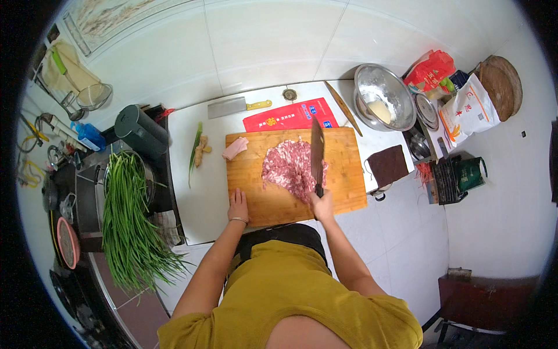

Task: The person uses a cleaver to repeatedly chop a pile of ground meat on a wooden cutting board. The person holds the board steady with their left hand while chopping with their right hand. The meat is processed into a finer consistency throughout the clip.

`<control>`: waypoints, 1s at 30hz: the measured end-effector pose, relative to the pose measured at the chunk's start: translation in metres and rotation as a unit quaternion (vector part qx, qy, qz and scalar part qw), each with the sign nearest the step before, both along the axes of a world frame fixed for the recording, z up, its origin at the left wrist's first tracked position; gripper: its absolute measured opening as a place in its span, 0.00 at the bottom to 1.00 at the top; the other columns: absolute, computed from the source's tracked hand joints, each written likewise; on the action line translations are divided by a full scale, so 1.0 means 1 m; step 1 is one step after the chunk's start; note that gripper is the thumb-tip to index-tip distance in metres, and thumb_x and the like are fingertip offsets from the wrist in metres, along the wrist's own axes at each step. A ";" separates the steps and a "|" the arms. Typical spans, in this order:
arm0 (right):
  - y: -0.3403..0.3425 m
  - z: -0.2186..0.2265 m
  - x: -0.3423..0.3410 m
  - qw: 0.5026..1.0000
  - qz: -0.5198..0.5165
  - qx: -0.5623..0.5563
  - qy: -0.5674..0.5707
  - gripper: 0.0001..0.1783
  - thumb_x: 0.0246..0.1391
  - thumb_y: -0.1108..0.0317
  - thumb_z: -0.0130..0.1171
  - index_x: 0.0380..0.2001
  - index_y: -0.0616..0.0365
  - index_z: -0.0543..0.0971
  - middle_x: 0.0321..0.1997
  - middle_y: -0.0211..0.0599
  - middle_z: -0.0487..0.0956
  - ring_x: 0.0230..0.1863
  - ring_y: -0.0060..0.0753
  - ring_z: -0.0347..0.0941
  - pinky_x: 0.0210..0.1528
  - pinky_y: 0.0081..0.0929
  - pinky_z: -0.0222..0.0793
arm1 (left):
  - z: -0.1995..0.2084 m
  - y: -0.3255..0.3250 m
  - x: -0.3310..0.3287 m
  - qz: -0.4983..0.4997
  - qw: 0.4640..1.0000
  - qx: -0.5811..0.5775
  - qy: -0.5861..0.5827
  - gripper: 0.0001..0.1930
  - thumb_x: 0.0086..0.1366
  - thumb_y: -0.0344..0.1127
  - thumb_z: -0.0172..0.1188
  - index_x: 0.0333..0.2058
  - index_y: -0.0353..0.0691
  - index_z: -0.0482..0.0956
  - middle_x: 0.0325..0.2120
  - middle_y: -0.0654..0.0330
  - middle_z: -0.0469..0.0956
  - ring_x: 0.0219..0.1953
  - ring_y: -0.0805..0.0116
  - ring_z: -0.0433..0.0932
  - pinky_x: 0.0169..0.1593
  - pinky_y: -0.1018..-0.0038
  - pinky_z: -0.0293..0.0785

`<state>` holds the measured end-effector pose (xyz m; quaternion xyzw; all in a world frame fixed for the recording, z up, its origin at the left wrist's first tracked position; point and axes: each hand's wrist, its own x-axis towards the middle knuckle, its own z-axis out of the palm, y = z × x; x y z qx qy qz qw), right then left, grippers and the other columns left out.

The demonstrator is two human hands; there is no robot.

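Note:
A wide wooden cutting board (343, 192) lies on the white counter in front of me. Minced meat (285, 166), red with pale fat bits, is spread over its middle. My right hand (322, 206) is closed round the black handle of a cleaver (317, 148), whose dark blade points away from me over the meat's right side. Flat on the board's near left corner rests my left hand (238, 206), fingers stretched out and holding nothing. A pale pink piece of meat (235, 148) sits at the board's far left corner.
Beyond the board lie a second cleaver (228, 107) with a yellow handle and a red plastic bag (279, 117). Ginger (202, 151) and a scallion (193, 152) are to the left, beside heaped green chives (125, 224). A steel bowl (369, 84) stands at the back right.

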<state>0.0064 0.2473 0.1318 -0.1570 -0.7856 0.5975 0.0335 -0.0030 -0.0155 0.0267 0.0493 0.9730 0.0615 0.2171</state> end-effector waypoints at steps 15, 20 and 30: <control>-0.004 -0.083 0.012 0.982 0.021 0.184 -0.034 0.10 0.40 0.69 0.51 0.24 0.66 0.70 0.11 0.35 0.67 0.08 0.27 0.61 0.12 0.26 0.55 | -0.043 -0.007 0.002 -0.034 0.998 -0.018 0.057 0.48 0.37 0.39 0.67 0.55 0.38 0.47 0.59 0.56 0.39 0.59 0.57 0.44 0.58 0.72 0.51; -0.012 0.029 -0.008 0.989 0.004 -0.038 -0.142 0.13 0.40 0.68 0.52 0.10 0.62 0.66 0.06 0.27 0.60 0.07 0.25 0.56 0.10 0.25 0.52 | 0.015 -0.005 0.002 -0.009 0.999 0.028 -0.025 0.45 0.41 0.38 0.65 0.56 0.39 0.47 0.59 0.57 0.39 0.59 0.58 0.44 0.58 0.73 0.50; -0.001 -0.010 -0.005 0.981 0.027 0.066 -0.179 0.12 0.39 0.66 0.51 0.11 0.60 0.66 0.06 0.30 0.60 0.05 0.25 0.56 0.08 0.25 0.49 | 0.021 -0.002 0.000 -0.011 0.999 0.024 -0.035 0.41 0.44 0.35 0.60 0.56 0.39 0.47 0.59 0.57 0.39 0.59 0.58 0.43 0.59 0.72 0.48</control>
